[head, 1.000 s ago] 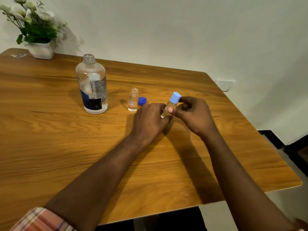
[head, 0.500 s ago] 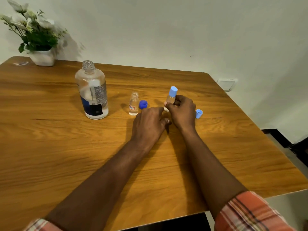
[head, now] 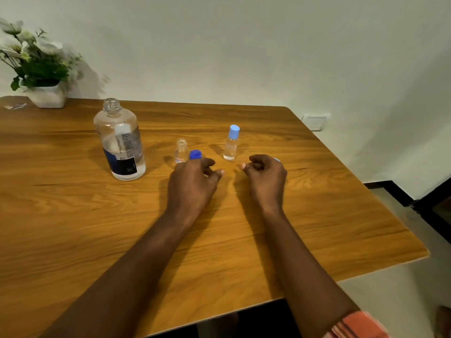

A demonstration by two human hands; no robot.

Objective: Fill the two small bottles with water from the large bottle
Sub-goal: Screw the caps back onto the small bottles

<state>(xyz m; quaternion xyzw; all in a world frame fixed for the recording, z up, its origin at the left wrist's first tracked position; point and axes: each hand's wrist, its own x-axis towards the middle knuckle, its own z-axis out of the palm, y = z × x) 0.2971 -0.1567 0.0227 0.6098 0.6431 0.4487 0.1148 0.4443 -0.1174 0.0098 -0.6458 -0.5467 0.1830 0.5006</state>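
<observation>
Orange-pink plaid fabric sleeve [head: 358,324], thin dark stripes, ends above right forearm [head: 292,252]; left grip [head: 192,184], right grip [head: 267,178] bare.

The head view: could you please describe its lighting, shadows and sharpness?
Head view: even, warm light; the plant throws a soft shadow rightward onto the wall; the capped bottle casts faint shadows to both sides on the table; the plant and frame corners look smeared; no harsh glare.
</observation>
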